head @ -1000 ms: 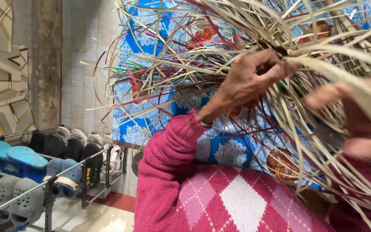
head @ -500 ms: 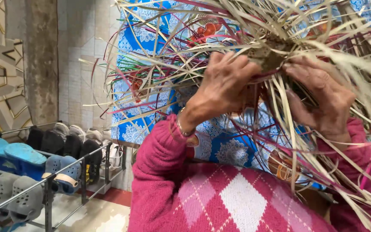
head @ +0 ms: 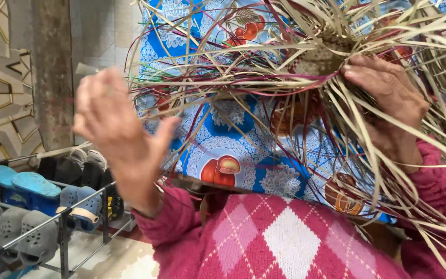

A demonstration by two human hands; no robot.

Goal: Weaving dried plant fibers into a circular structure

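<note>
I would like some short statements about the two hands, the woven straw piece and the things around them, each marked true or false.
1. The right hand grips the woven straw piece. True.
2. The left hand also grips the straw. False: it is open and blurred, off to the side of the strands.
3. A shoe rack holding footwear stands at the lower left. True.
4. The sleeves are green. False: they are pink.
5. The patterned cloth behind the straw is blue. True.

Loose straw strands crowd all around the right hand; open room surrounds the left hand, shoe rack below.
</note>
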